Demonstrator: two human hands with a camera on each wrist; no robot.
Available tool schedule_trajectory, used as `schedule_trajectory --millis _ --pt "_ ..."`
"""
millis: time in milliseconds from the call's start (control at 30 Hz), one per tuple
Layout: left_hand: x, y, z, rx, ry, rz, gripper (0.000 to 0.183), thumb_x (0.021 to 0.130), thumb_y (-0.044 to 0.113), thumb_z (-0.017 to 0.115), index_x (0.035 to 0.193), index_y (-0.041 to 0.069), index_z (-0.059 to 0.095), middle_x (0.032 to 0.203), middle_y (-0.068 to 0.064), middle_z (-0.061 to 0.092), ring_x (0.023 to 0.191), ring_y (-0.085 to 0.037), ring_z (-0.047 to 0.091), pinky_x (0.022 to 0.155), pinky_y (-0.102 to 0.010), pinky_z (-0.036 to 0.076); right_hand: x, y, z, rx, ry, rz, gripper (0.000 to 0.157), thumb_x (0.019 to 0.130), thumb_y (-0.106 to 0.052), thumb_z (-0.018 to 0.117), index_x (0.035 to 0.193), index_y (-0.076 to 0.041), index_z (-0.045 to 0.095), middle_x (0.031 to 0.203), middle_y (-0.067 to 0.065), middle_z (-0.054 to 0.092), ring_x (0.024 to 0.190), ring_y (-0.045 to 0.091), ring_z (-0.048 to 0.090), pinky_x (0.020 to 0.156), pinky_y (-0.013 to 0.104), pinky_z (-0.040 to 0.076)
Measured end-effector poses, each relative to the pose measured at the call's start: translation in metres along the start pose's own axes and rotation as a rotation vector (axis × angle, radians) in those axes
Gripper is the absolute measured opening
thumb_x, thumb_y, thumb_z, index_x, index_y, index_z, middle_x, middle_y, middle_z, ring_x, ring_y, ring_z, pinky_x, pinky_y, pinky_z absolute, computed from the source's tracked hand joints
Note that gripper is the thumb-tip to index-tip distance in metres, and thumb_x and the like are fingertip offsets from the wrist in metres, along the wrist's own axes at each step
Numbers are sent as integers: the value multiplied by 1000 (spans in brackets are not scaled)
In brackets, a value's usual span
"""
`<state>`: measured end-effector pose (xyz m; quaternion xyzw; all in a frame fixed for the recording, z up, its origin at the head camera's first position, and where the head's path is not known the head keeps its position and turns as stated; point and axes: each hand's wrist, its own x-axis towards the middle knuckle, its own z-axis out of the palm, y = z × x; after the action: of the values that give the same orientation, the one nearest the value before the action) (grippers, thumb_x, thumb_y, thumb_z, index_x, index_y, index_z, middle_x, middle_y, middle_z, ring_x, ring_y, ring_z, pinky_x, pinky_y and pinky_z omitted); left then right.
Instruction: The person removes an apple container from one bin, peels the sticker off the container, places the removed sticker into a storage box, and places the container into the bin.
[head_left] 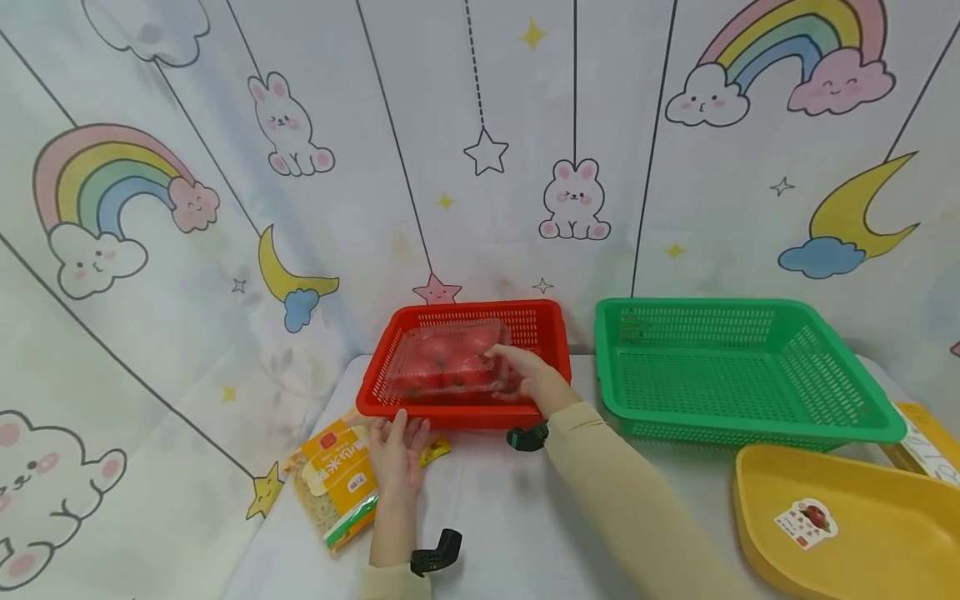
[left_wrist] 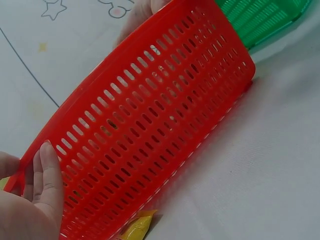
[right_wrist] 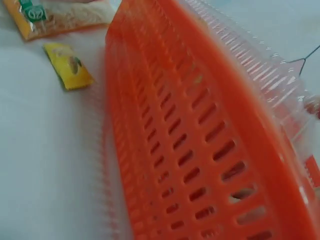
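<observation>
A clear plastic box of red tomatoes [head_left: 442, 367] sits tilted in the red slotted basket [head_left: 465, 412], partly above its rim. My right hand [head_left: 532, 377] reaches over the basket's front right and grips the box by its right end. At the basket's front left, my left hand [head_left: 397, 454] touches the outer wall near the rim, palm turned up. Its extended fingers [left_wrist: 49, 172] lie against the slots in the left wrist view. The right wrist view shows the basket's wall [right_wrist: 200, 145] and the clear box's ridged edge [right_wrist: 260, 65]; most of the right hand is hidden there.
An orange-and-yellow food packet [head_left: 348, 458] lies partly beneath the left forearm, with a small yellow sachet [head_left: 435, 451] beside it. To the right stands a green slotted basket [head_left: 750, 429]. Closer in front is a yellow tray [head_left: 885, 517] bearing a sticker. A patterned cloth hangs behind.
</observation>
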<state>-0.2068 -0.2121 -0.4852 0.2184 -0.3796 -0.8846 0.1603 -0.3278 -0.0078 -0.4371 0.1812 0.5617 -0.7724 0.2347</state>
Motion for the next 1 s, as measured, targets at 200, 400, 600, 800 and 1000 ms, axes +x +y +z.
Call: schedule_trajectory --millis 200,400,600,800,1000 --pt "-2 -1 0 5 0 -5 61 100 24 66 151 13 35 145 -15 44 112 -27 65 90 -35 56 -1 0 -6 -84 8 -11 62 86 -15 78 141 -7 49 140 17 48 122 36 46 94 50 54" --pt "-1 0 0 -10 -5 -7 61 99 23 66 152 15 36 146 -13 44 113 -27 65 91 -35 55 -3 -4 -6 -139 -22 -2 60 91 -15 73 143 -5 46 137 20 50 121 38 49 93 54 53" --pt "-1 2 0 -12 -8 -27 56 102 20 62 151 14 34 147 -13 41 113 -26 64 92 -35 55 -3 -6 -8 -118 -44 25 59 92 -16 71 143 -4 43 134 24 51 120 40 50 94 57 52" --pt "-3 3 -3 -3 -9 -19 58 101 20 63 150 14 33 148 -13 40 112 -26 64 92 -35 55 -4 -5 -11 -85 -90 37 61 92 -15 70 144 -1 40 138 29 46 124 45 46 96 59 50" --pt "-2 1 -2 -1 -16 -20 57 101 20 63 150 15 33 145 -12 42 108 -24 67 91 -36 55 -7 -11 -18 -92 -101 37 65 94 -20 67 147 0 36 142 34 42 127 49 45 100 62 46"
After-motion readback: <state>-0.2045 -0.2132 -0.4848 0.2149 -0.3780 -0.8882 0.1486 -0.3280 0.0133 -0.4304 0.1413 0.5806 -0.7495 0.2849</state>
